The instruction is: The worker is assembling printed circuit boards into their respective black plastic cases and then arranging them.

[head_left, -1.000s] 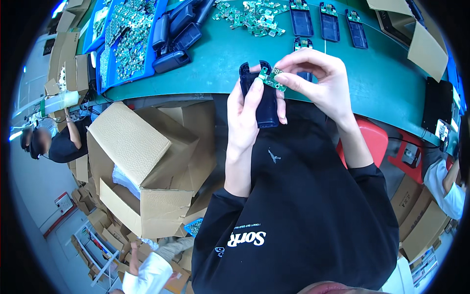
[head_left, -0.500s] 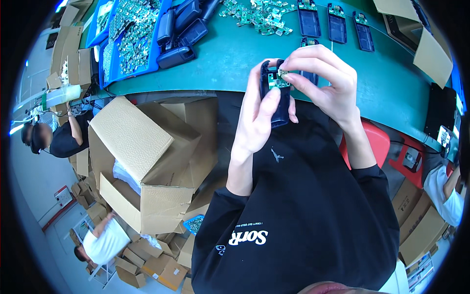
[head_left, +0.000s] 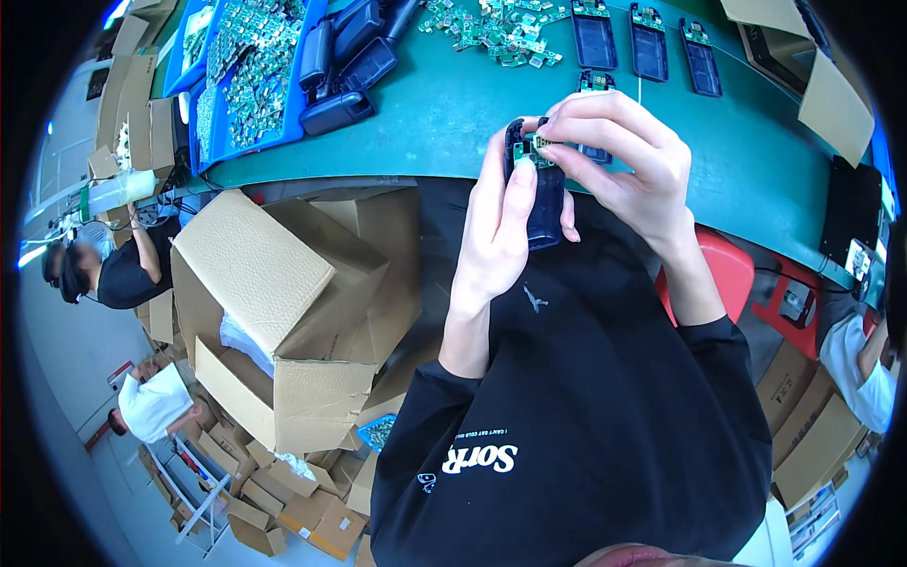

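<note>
My left hand is wrapped round a dark blue plastic casing held above the near edge of the green table, its thumb lying over the front. In the casing's upper end sits a small green circuit board. The fingers of my right hand are pinched at the board's upper right corner, hiding part of it. Just behind that hand lies another casing with a board, partly covered. Farther back, a row of similar casings with boards fitted rests on the table.
A blue tray full of circuit boards stands at the far left beside several dark casings. Loose boards are heaped at the back. A large open carton is to my left, a red chair to my right. Co-workers appear at both sides.
My left thumb has shifted slightly upward and straightened on the board. My right hand stays pinched at the corner. A person in white at lower left has moved farther left.
</note>
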Demonstrator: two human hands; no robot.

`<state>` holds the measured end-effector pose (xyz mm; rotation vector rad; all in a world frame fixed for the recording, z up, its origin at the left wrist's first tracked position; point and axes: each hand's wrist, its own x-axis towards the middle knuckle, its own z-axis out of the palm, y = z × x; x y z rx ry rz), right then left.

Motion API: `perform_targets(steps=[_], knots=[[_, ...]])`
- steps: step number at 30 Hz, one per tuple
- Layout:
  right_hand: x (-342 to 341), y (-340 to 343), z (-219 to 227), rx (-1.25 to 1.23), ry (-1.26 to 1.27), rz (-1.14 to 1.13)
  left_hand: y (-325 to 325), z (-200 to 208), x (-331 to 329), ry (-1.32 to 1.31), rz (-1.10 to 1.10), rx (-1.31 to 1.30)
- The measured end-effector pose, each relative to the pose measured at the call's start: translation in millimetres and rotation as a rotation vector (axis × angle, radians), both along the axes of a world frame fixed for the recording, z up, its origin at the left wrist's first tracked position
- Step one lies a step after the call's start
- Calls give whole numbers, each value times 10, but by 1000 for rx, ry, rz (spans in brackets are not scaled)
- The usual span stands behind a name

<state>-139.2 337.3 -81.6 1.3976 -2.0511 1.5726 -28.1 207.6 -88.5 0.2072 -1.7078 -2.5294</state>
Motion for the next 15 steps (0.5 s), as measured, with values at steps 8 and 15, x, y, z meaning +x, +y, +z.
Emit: perform_targets(steps=[8,15], knots=[[-2,14,20,3,-29,5,49,-26,3,67,-10,118],[31,77,68,12,23,-28,91,4,-25,33,36,-40]])
